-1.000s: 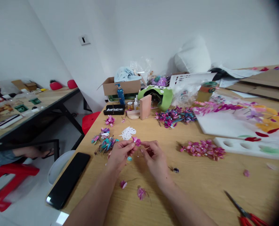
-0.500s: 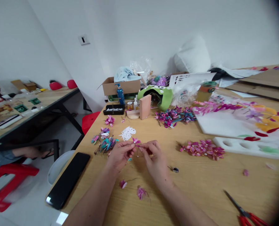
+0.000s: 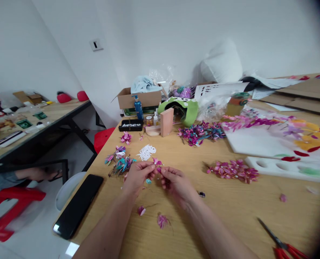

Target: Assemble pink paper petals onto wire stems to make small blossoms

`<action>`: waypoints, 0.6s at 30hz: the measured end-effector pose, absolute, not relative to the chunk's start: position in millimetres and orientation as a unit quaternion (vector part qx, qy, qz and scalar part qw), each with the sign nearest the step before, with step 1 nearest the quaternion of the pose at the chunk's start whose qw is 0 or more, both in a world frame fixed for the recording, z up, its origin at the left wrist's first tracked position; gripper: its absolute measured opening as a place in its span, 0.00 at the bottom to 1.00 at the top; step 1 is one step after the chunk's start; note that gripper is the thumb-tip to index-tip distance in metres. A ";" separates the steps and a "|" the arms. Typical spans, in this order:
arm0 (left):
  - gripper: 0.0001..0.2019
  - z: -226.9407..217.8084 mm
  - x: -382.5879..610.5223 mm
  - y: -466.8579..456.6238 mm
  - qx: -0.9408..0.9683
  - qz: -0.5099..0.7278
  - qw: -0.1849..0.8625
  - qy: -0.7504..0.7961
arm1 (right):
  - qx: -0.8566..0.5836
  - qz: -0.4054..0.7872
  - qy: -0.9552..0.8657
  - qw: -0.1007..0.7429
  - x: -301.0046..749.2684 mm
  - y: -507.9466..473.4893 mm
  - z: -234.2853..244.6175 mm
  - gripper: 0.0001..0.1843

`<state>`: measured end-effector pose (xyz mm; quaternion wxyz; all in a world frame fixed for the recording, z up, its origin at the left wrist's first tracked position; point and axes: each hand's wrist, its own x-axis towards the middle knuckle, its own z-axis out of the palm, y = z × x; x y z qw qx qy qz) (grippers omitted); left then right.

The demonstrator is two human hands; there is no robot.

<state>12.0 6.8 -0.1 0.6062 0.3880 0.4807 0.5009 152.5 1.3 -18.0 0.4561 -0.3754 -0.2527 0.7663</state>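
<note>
Between my fingertips is a small magenta artificial flower [image 3: 157, 162] with a pale centre. My left hand [image 3: 139, 176] pinches it from the left side. My right hand [image 3: 177, 183] is closed at its lower right, thumb and finger pressed together at the flower's base; the stem there is mostly hidden. Just beyond the hands lies a heap of white paper-like strips [image 3: 146, 152]. Bundles of teal and purple flowers [image 3: 124, 164] rest left of my left hand. Two loose pink flowers, one with a dark stem [image 3: 141, 210] and one fuller [image 3: 162, 221], lie below.
A black phone [image 3: 79, 207] lies along the left table edge. Red-handled scissors [image 3: 280, 241] are at the lower right. A pink flower bunch [image 3: 232, 170] and a white palette [image 3: 289, 169] sit to the right. A wooden block [image 3: 166, 122] and blue pump bottle [image 3: 138, 108] stand behind.
My right hand has turned and its fingers have curled in closer to the flower and my left fingertips. My left hand keeps its pinch almost unmoved.
</note>
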 end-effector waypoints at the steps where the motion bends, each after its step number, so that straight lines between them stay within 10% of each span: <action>1: 0.10 -0.2 12.0 6.9 0.389 0.500 0.606 0.481 | -0.375 0.771 -0.243 0.453 152.7 1.4 -17.8 0.19; 18: 0.09 -2.7 11.3 7.6 0.403 0.499 0.597 0.481 | -0.394 0.749 -0.248 0.472 152.2 1.9 -18.0 0.20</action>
